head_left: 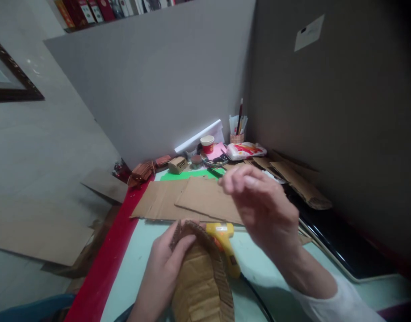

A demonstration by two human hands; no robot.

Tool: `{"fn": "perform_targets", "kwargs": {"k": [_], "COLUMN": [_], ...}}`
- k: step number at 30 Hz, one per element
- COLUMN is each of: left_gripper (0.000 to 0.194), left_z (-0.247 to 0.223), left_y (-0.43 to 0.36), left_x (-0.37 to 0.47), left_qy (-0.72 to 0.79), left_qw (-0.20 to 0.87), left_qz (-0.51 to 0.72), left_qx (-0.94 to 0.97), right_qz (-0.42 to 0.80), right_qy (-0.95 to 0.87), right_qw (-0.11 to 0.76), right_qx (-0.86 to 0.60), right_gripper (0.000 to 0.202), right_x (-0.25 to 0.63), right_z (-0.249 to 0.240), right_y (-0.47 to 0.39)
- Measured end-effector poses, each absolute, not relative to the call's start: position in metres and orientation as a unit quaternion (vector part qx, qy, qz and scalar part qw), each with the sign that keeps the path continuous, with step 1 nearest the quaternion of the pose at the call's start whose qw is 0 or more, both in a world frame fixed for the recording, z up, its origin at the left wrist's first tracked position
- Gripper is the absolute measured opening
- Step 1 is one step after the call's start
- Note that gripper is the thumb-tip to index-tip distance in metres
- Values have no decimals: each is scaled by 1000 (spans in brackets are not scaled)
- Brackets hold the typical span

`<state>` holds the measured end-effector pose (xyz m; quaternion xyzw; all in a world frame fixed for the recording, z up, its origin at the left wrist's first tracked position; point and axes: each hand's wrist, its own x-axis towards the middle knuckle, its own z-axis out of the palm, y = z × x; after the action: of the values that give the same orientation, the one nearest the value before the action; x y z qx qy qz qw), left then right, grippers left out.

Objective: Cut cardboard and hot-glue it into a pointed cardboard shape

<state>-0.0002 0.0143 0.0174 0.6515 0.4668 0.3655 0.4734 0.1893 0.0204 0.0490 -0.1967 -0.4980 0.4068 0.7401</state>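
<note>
My left hand (167,259) is closed round the rim of a curved piece of corrugated cardboard (199,281), thumb on the inside. The piece has a bent side wall and a creased brown floor. My right hand (259,201) is raised to the right above the table, its fingers curled together; whether something small is pinched in them I cannot make out. A dark, thin pen-like object (214,173) shows just beyond its fingertips. Between the hands, a yellow glue gun (227,246) lies partly behind the cardboard, with its black cord running toward me.
Flat cardboard sheets (161,197) lie across the table over a green sheet (172,175). Behind stand a red paper cup (207,145), a pen holder (237,137) and a wipes pack (245,150). A black glossy panel (346,241) lies at right, beside cardboard scraps (299,181).
</note>
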Motion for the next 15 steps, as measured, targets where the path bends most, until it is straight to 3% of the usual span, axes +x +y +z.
{"fn": "perform_targets", "kwargs": {"k": [6,15], "left_gripper": [43,32], "left_z": [30,30], "left_y": [11,11], "left_x": [1,6], "left_qy": [453,504], "left_qw": [637,575], "left_qz": [419,466], "left_qx": [463,445], "right_qz": [431,358], "right_qy": [-561,-671], "right_qw": [631,541], "right_qx": [-319,-359], "right_gripper": [35,42], "right_x": [207,201], "right_z": [13,18], "right_y": [40,24]}}
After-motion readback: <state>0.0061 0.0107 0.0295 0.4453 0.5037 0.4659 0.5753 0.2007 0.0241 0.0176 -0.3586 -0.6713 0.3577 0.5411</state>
